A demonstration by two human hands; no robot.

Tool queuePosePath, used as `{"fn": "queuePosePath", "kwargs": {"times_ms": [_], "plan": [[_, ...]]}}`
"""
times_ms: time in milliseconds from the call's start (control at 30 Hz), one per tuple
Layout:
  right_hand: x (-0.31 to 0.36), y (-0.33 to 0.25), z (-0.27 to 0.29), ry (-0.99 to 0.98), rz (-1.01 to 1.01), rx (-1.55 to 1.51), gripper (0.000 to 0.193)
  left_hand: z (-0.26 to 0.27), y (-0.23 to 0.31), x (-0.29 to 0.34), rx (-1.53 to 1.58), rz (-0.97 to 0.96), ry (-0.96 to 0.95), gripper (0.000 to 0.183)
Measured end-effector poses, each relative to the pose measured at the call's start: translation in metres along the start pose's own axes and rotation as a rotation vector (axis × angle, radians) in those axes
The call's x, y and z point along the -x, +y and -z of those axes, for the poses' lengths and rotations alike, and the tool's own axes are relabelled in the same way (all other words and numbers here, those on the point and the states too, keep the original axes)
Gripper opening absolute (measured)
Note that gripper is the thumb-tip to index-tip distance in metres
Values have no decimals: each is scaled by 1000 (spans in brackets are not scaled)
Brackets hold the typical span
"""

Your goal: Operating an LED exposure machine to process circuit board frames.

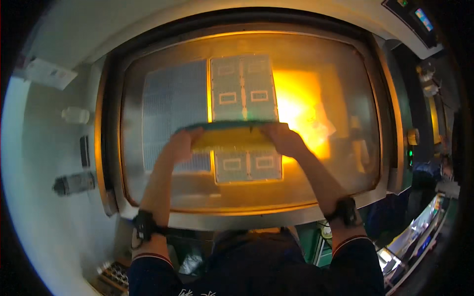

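My left hand (181, 146) and my right hand (282, 139) are closed on the two ends of a wide yellow squeegee-like bar (231, 139) with a dark green far edge. The bar lies crosswise over a pale green circuit panel (242, 81) and hides its middle band. Light rectangular outlines mark that panel. Left of it, a bluish striped panel (175, 96) is partly covered by my left hand and forearm. Both panels lie under a clear, shiny sheet (256, 197) on the lit bed. Motion blurs the bar, so I cannot tell whether it touches the sheet.
A metal frame (100, 148) borders the bed. Strong yellow light (301, 106) glows right of the panels. A grey cylindrical bottle (74, 183) and a white container (75, 115) stand at the left. A round knob (413, 137) and green indicator lights (410, 157) sit at the right.
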State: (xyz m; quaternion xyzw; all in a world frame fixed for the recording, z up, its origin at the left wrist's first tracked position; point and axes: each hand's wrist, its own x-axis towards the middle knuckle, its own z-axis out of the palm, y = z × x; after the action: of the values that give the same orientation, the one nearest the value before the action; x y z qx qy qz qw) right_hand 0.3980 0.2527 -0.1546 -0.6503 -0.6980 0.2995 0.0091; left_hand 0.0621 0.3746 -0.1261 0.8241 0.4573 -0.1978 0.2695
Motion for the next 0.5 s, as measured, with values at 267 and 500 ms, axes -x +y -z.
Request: {"fn": "queuePosePath", "kwargs": {"times_ms": [267, 500], "plan": [[-246, 50, 83, 372, -12, 435, 66, 100, -97, -243, -247, -167, 493, 72], [-334, 65, 114, 336, -68, 393, 74, 151, -122, -301, -311, -80, 483, 77]]}}
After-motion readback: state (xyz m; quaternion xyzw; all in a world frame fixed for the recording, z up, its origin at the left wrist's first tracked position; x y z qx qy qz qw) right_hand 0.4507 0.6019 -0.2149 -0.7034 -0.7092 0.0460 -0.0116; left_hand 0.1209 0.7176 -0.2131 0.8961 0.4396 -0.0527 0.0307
